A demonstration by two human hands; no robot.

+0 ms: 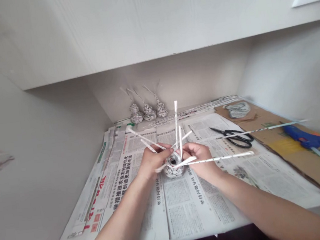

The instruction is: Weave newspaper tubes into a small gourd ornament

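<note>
A small round basket woven from rolled newspaper strips (175, 171) sits between my hands, above the newspaper. Several white paper strips stick out from its rim; one tall strip (176, 122) points up and a long one (223, 157) reaches right. My left hand (155, 160) is closed on the left side of the rim, thumb near the round opening. On the right side, my right hand (198, 156) pinches at the rim and the strips there. Exactly which strip each hand's fingers grip is partly hidden.
Newspaper (182, 210) covers the table. Three woven gourd shapes (149, 112) stand at the back, beside a bundle of paper strips (193, 110). Black scissors (234, 136) lie to the right. On cardboard (279, 142) rest a blue glue gun (310, 134) and a crumpled grey cloth-like piece (237, 109). A cabinet overhangs.
</note>
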